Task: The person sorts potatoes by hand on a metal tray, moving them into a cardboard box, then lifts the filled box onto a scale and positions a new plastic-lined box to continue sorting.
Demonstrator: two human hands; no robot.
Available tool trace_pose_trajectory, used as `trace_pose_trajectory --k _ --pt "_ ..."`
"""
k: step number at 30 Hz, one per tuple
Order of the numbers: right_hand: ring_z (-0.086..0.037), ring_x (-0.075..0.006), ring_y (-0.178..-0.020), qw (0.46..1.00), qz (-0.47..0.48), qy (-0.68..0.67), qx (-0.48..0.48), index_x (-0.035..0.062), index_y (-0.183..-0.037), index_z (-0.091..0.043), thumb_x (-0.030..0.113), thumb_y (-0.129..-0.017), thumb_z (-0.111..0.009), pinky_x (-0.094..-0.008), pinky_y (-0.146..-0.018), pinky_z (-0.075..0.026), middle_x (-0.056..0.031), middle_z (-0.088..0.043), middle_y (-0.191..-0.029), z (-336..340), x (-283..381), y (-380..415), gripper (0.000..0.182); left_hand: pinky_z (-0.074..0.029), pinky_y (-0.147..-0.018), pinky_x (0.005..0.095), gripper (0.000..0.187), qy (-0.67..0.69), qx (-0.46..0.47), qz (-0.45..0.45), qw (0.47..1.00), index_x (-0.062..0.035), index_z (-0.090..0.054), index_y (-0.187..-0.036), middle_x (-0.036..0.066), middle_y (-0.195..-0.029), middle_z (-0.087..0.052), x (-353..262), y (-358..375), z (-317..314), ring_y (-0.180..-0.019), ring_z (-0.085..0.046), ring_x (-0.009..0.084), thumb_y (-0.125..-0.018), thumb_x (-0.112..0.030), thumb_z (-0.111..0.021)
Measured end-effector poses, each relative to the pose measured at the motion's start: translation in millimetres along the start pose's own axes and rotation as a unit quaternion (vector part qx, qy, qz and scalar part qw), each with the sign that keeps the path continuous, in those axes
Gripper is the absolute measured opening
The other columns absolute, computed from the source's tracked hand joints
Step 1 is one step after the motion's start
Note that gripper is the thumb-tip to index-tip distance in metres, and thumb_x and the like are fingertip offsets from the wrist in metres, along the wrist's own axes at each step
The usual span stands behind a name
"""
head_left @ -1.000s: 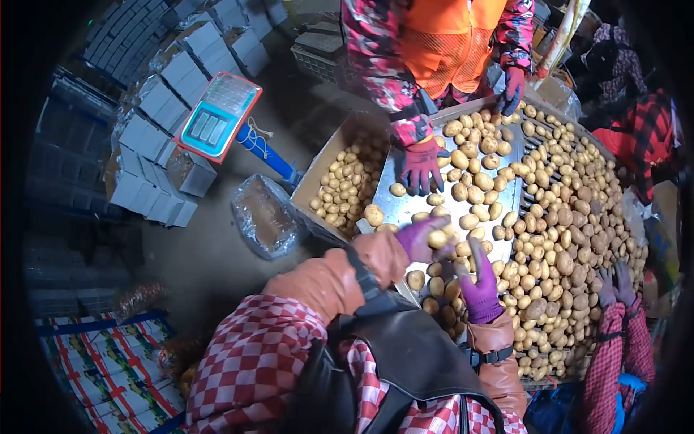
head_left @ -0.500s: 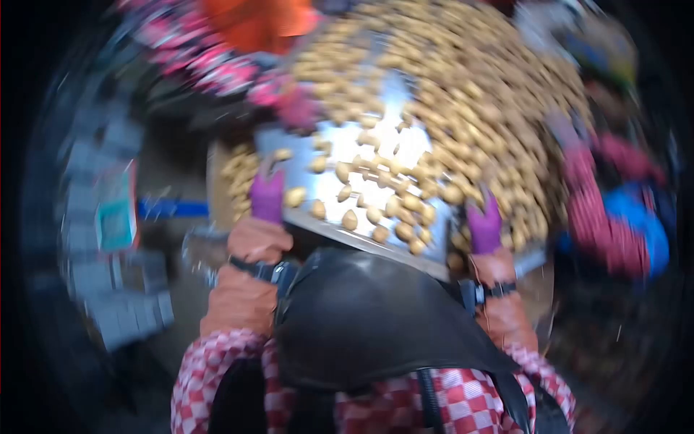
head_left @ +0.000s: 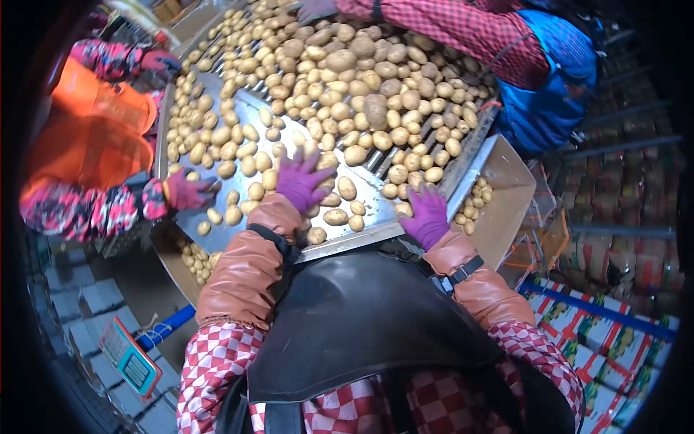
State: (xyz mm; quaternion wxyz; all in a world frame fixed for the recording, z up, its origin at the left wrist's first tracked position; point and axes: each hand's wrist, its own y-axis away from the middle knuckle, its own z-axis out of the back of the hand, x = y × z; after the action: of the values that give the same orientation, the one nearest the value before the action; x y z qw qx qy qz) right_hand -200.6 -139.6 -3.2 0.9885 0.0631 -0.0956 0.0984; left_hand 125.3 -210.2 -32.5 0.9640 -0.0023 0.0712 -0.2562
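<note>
Yellow-brown potatoes (head_left: 340, 61) cover a sorting table, with a bare metal sheet (head_left: 383, 217) at its near side. My left hand (head_left: 303, 181), in a purple glove, lies over the sheet with its fingers spread, among potatoes. A potato (head_left: 347, 189) sits just right of those fingertips. Also gloved in purple, my right hand (head_left: 428, 215) rests by the sheet's near right corner, fingers apart and pointing forward. Close to its thumb is another potato (head_left: 404, 209). Neither hand grips anything that I can see.
A co-worker's gloved hand (head_left: 189, 190) is at the left side, another person's sleeve (head_left: 448, 29) reaches in from the right. Cardboard boxes (head_left: 506, 210) with potatoes flank the table. A scale display (head_left: 130, 358) stands low left; printed cartons (head_left: 593, 340) lie low right.
The view has turned and become sharper. My left hand has shifted from the sheet's left end to its middle, among the potatoes. My right hand remains near the right front corner.
</note>
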Motion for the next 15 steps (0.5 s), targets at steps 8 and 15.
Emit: trace_pose_trajectory --k 8,15 --pt "-0.057 -0.0338 -0.11 0.91 0.166 -0.342 0.163 0.005 -0.134 -0.05 0.025 -0.084 -0.063 -0.038 -0.097 -0.045 -0.021 -0.06 -0.12 8.4 51.2 -32.3 0.055 -0.013 -0.106 0.0679 0.059 0.017 0.053 0.142 0.988 -0.0337 -0.051 -0.135 0.016 -0.149 -0.036 -10.0 -3.3 2.6 -0.135 -0.032 0.0414 -0.079 -0.051 -0.063" --pt "-0.063 -0.0335 -0.1 0.985 -0.117 -0.117 -0.053 0.0051 -0.129 -0.053 0.022 -0.085 -0.059 -0.0385 -0.087 -0.05 -0.021 -0.064 -0.11 25.6 -58.5 -99.6 0.047 -0.015 -0.106 0.0667 0.069 0.117 -0.037 0.109 0.986 -0.023 -0.05 -0.136 0.015 -0.149 -0.032 -18.6 72.0 -15.0 -0.136 -0.027 0.0424 -0.072 -0.038 -0.068"
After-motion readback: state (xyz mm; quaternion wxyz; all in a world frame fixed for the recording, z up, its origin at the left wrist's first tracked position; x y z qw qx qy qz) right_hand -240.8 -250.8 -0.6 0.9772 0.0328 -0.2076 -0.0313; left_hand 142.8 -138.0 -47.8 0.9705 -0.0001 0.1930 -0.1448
